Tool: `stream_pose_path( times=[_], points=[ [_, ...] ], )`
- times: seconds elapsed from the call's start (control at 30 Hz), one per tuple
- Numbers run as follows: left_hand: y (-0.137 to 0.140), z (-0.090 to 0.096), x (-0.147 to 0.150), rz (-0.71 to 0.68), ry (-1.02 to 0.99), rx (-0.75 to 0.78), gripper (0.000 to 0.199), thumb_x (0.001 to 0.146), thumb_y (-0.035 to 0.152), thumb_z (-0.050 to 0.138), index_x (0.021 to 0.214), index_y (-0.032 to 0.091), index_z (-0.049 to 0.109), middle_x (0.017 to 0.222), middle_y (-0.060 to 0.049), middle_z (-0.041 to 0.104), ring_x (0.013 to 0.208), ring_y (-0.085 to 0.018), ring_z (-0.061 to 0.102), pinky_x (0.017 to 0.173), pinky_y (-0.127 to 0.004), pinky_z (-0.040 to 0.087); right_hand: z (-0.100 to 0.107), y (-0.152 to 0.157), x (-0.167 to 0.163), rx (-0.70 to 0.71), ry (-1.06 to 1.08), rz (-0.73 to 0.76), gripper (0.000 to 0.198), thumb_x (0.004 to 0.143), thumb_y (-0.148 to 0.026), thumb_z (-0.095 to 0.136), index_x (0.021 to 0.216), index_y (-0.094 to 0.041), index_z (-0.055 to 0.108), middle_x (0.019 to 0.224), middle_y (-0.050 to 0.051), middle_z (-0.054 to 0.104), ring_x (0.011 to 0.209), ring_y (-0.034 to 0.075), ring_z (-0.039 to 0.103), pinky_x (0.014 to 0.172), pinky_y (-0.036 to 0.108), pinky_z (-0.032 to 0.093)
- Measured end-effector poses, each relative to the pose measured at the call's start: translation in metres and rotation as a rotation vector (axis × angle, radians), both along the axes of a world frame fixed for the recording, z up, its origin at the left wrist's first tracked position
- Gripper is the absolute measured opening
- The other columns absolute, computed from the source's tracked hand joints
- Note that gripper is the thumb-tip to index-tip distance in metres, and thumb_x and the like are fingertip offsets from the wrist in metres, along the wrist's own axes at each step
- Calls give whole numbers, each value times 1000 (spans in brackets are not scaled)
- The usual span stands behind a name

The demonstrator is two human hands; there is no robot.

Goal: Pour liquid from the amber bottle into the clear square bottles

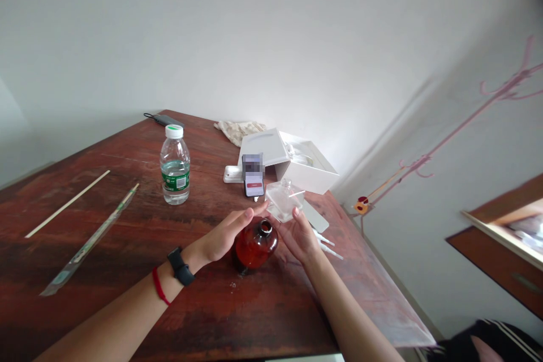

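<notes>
My right hand [302, 233] holds a clear, square-sided glass bottle [285, 201] tilted above the table, thumb on its near face. My left hand [227, 233] reaches in from the other side with fingers stretched out. Its fingertips are at the bottle's left edge; whether they press on it I cannot tell. Between and below my hands, a round amber glass bottle [255, 249] stands upright with its mouth uncovered. A few small wet-looking spots [233, 284] lie on the wood in front of it.
On the wooden table [127, 266] stand a water bottle [175, 172] and a propped phone [253, 176]. White boxes [265, 147], a cloth [237, 131] and droppers [328, 246] lie around. Leftward are a thin stick [70, 202] and a wrapped stick [93, 243]. A pink coat rack [428, 155] leans at right.
</notes>
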State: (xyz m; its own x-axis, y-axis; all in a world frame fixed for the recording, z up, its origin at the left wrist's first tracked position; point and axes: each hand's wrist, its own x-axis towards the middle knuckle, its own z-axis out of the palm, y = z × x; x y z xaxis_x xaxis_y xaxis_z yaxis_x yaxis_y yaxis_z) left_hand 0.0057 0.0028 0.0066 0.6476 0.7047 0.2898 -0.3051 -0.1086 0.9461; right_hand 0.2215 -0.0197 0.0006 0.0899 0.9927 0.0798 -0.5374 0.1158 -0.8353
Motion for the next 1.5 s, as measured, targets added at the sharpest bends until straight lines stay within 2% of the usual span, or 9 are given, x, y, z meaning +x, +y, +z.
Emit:
stream_pose_path(
  times=[0.2,0.5,0.6,0.67,0.87,1.0,1.13,1.23,1.5],
  points=[
    [-1,2,-3,15,31,34,80,102,81,47,153,21,64,165,-10,54,161,-38,39,138,-54,17,-2,0,1,-7,-33,-14,56,71,-49,96,121,-38,76,124,2,84,127,39,72,111,61,57],
    [-1,2,-3,11,37,30,80,102,80,48,153,21,64,167,-9,51,161,-38,40,138,-54,18,-1,0,0,-7,0,-1,56,72,-47,96,123,-37,76,121,0,84,122,34,75,114,53,55],
    [-1,3,-3,21,43,40,80,102,80,48,153,21,64,166,-10,53,161,-38,40,138,-54,18,1,-1,-2,-2,-28,-5,55,74,-49,94,123,-35,75,125,3,83,124,37,74,112,55,56],
    [-2,4,-4,22,48,49,78,103,79,47,153,21,64,164,-10,56,160,-38,41,138,-54,19,1,0,-2,-2,-43,-6,53,74,-50,93,122,-34,76,122,4,84,125,38,73,112,58,56],
    [-2,5,-3,-6,29,47,73,104,76,49,152,22,66,163,-10,58,159,-38,43,136,-53,25,-2,0,1,7,-18,-24,47,74,-48,92,117,-37,76,119,1,85,128,39,71,113,61,55],
    [-1,1,-1,-23,20,25,71,105,75,50,144,20,72,154,-12,67,150,-37,55,133,-52,32,-2,0,1,5,1,-59,53,73,-45,94,121,-36,76,116,3,85,124,41,73,107,63,58],
    [1,-2,0,-20,44,36,68,104,75,52,130,17,78,136,-14,78,134,-37,67,124,-48,43,0,0,-1,34,41,-27,62,72,-43,96,129,-39,72,112,-1,86,114,34,78,107,56,59],
    [3,-3,-1,-26,59,79,69,103,76,53,123,15,78,124,-14,81,124,-36,71,117,-46,49,2,0,-3,37,71,-15,72,70,-41,97,136,-42,68,114,-4,85,109,29,80,105,50,61],
    [2,2,-2,-10,97,121,69,103,76,51,122,15,77,124,-14,80,122,-35,70,113,-42,50,2,2,-2,55,108,12,77,74,-36,94,144,-40,64,124,0,84,111,27,79,101,46,62]
  ],
)
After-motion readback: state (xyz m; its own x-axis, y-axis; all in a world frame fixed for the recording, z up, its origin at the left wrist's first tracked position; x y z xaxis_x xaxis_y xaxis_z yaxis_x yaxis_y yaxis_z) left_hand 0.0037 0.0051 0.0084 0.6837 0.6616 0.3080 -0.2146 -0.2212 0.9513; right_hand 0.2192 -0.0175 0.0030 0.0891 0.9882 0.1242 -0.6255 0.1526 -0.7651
